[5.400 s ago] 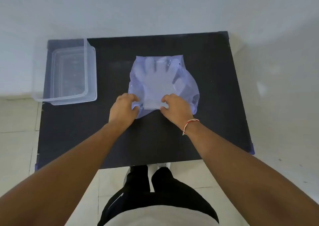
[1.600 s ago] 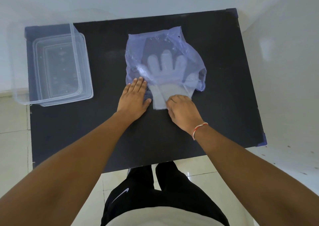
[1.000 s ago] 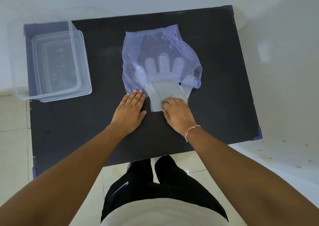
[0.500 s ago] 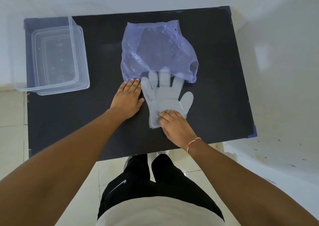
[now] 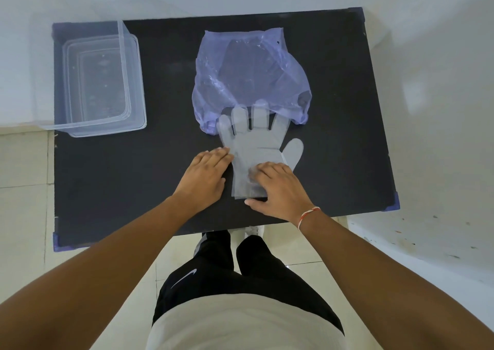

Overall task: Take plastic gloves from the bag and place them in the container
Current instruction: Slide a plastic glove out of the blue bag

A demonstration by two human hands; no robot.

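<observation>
We are pressing our right hand (image 5: 278, 189) flat on the glove (image 5: 254, 146) | left hand (image 5: 205, 176) lying open on the tabletop (image 5: 107, 176) beside it | glove fingertips lying under the bag (image 5: 248, 74) | container (image 5: 93, 82) standing far left.

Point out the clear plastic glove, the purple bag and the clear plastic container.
Clear plastic glove (image 5: 255, 146): head view, on its palm.
Translucent purple plastic bag (image 5: 248, 69): head view, on its flat middle.
Clear rectangular plastic container (image 5: 133, 82): head view, on its right wall.
</observation>
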